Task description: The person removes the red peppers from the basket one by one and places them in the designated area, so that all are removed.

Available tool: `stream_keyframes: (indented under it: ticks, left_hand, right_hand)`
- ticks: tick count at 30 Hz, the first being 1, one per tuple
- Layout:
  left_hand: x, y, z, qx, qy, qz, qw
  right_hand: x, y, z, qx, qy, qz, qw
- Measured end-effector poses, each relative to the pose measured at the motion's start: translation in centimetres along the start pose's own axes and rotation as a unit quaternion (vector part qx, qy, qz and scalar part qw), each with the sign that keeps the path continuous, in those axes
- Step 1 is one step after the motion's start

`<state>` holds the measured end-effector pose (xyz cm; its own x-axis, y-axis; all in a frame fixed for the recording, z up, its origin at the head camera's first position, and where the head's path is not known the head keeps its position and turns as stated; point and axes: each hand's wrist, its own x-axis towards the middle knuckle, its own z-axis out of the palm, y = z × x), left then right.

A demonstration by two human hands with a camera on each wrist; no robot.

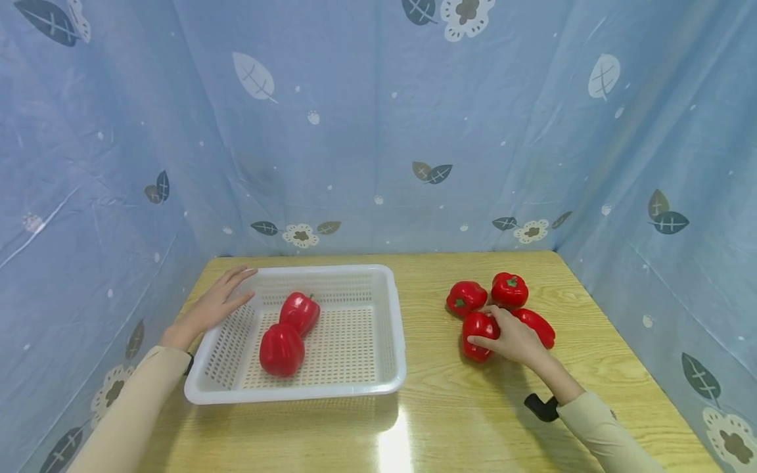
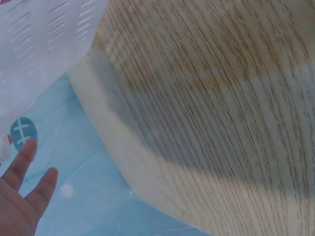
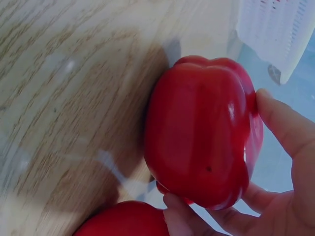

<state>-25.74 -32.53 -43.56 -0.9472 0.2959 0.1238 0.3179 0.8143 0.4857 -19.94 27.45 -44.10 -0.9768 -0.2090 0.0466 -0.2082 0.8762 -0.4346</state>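
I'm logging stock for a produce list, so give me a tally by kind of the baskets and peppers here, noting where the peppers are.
White basket: 1
Red bell peppers: 6 (2 in the basket, 1 gripped by the right hand, 3 others on the table)
Total: 7

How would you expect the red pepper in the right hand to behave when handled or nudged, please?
The red pepper will probably feel stiff, since no obvious dent shows where the fingers touch it. Its glossy skin suggests it could be slippery. Its rounded, lobed sides may let it roll unevenly on the table if nudged.
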Motion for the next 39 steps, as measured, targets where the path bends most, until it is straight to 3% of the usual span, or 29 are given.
stream_keyframes:
  ticks: [18, 25, 30, 39]
  left_hand:
    - [0.0, 0.1, 0.1, 0.002, 0.0, -0.007, 1.0]
    - [-0.1, 0.1, 0.1, 0.007, -0.001, -0.005, 1.0]
    - [-0.2, 0.2, 0.0, 0.003, 0.001, -0.003, 1.0]
    - [-0.1, 0.2, 0.0, 0.004, -0.002, -0.008, 1.0]
  right_hand:
    - [0.5, -0.2, -0.9, -0.048, 0.008, 0.012, 0.999]
    - [1.0, -0.4, -1.8, -0.039, 0.024, -0.021, 0.999]
    - [1.8, -1.5, -2.4, -0.033, 0.043, -0.04, 0.998]
    - [3.5, -4.8, -3.1, -0.031, 0.041, -0.061, 0.997]
